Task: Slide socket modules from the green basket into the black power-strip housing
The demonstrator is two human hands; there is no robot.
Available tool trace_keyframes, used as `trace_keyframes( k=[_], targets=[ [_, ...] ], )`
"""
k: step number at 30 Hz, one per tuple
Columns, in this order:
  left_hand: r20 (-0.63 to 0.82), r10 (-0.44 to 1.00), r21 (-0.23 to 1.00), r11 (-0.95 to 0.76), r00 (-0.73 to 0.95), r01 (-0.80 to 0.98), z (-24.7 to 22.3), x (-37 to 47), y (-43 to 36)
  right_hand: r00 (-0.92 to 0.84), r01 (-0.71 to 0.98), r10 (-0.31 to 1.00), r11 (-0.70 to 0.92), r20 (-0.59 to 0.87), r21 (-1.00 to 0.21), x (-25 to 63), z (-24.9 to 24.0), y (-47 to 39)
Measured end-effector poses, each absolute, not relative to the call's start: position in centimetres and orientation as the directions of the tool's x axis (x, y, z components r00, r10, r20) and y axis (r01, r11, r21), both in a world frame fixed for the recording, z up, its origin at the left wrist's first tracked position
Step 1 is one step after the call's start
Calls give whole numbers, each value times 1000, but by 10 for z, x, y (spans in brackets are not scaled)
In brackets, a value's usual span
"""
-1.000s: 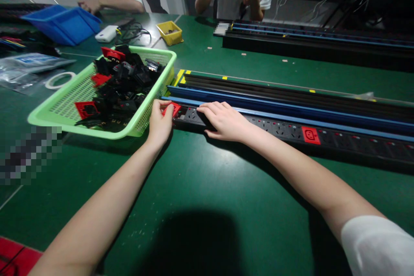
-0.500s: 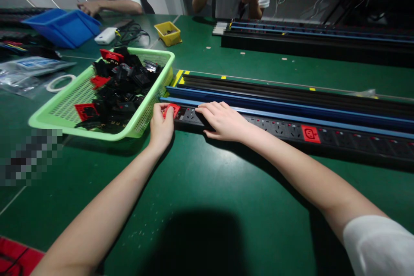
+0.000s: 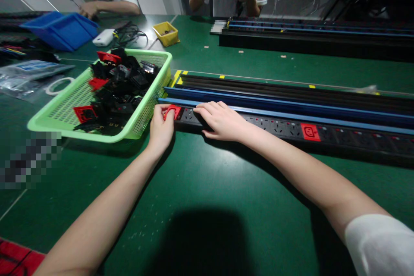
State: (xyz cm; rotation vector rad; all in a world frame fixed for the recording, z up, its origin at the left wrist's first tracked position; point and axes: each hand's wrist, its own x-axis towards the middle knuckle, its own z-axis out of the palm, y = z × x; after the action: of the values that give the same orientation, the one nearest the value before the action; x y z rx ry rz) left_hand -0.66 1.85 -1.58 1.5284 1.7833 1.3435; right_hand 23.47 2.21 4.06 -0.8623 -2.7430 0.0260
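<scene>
A long black power strip [image 3: 268, 131] with a row of sockets lies across the table. At its left end my left hand [image 3: 161, 128] holds a red socket module [image 3: 174, 112] between thumb and fingers. That module sits in the strip's channel, beside the first black socket [image 3: 187, 114]; my fingers partly cover it. My right hand [image 3: 223, 121] grips the strip a little further right, fingers over the top and thumb at the near side, hiding some sockets. Another red socket [image 3: 310, 132] is set in the strip to the right of that hand.
Left of the strip stands a green basket [image 3: 77, 136] of loose black and red socket modules. Blue and black rails [image 3: 258, 103] lie just behind the strip. Further back are a yellow bin [image 3: 173, 39], a blue bin [image 3: 71, 32], another strip [image 3: 274, 45] and two people.
The red module has gone from slightly raised, with a gap at its right, to lying flatter against the neighbouring black socket. Both hands stay nearly in place.
</scene>
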Motion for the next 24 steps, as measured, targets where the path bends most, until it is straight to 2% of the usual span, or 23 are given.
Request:
trace_keyframes(
  k=[5,14,20,24],
  targets=[
    [326,912,748,-88,-249,658,-13,-4,12,-785,560,564,823,254,-97,234,40,22],
    [384,907,717,-174,-174,675,-15,-4,11,-788,560,561,824,255,-83,234,40,22],
    [272,941,879,-158,-203,450,-16,-5,18,-786,567,565,821,252,-72,234,41,22],
    [205,950,939,-124,-236,320,-15,-3,21,-789,565,558,823,257,-53,234,41,21]
  ],
)
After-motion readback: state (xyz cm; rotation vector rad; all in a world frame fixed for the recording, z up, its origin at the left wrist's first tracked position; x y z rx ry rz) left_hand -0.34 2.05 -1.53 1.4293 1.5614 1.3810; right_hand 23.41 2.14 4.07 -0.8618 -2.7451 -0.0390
